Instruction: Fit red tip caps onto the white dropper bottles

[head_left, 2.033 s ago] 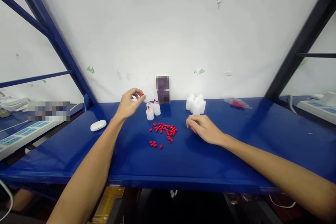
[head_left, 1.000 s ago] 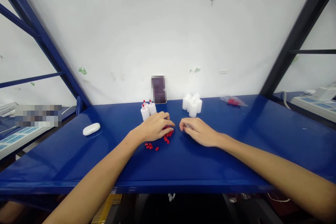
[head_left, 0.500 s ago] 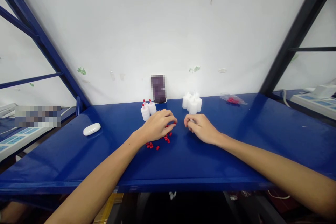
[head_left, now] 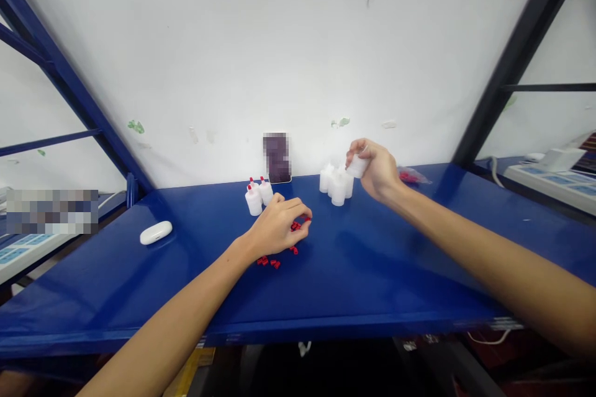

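My left hand (head_left: 279,227) hovers low over the table, thumb and forefinger closed on a small red cap (head_left: 308,219). More red caps (head_left: 275,264) lie loose beneath and in front of it. Raised off the table at the right, my right hand (head_left: 380,169) grips a white plastic bottle (head_left: 357,167), held tilted, its top partly hidden by the fingers. Just left of and below that bottle stands a cluster of several white bottles (head_left: 338,191). Three bottles with red tips (head_left: 254,202) stand upright beyond my left hand.
A phone with a blurred screen (head_left: 278,161) leans against the white wall. A white oval case (head_left: 156,233) lies on the blue table (head_left: 195,298) at left. Behind my right wrist is a clear bag of red pieces (head_left: 412,176). Metal posts flank the table.
My right hand has risen up and to the right from near the table, and a white bottle now shows in it. My left hand stays near the red caps. The view has shifted slightly.
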Available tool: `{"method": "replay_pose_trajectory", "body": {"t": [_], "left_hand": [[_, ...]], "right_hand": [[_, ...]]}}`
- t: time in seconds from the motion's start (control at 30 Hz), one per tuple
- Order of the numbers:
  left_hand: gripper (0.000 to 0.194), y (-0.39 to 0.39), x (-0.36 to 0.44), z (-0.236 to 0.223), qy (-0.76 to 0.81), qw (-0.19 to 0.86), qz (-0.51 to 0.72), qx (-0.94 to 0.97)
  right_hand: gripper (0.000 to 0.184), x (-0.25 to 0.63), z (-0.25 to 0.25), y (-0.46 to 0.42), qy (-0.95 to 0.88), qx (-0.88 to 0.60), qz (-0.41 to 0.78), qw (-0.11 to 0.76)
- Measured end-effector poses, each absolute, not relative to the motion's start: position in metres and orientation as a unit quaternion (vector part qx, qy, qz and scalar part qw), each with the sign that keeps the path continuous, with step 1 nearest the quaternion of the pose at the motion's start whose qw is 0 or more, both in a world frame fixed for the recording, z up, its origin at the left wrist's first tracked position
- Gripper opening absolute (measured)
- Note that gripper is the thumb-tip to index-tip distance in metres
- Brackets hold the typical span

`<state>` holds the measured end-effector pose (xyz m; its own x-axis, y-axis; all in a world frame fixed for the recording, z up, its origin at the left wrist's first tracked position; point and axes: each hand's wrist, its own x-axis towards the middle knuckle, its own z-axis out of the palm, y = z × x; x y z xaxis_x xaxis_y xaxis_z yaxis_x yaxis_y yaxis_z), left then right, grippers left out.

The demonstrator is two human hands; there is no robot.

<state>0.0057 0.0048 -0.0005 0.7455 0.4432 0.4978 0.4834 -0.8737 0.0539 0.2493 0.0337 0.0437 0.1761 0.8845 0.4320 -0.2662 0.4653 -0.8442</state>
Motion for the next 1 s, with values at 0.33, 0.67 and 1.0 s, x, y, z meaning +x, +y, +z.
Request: {"method": "replay_pose_trajectory", "body": {"t": [0.33,0.67,1.0], "left_hand": [[0.007,-0.003,0.015,0.001,-0.245,-0.107,-0.427,-0.864],[0.005,-0.009,0.026,-0.01,-0.209,-0.164,-0.412,-0.872],[0.008,-0.014,0.022,-0.013,-0.174,-0.111,-0.414,-0.887]], "right_hand": [[0.021,0.208,-0.015,-0.009,-0.702,-0.31,0.46,0.447],[0.02,0.208,-0.019,-0.026,-0.796,-0.318,0.345,0.383],[0.015,0.205,-0.009,-0.036,-0.859,-0.372,0.157,0.314]]}}
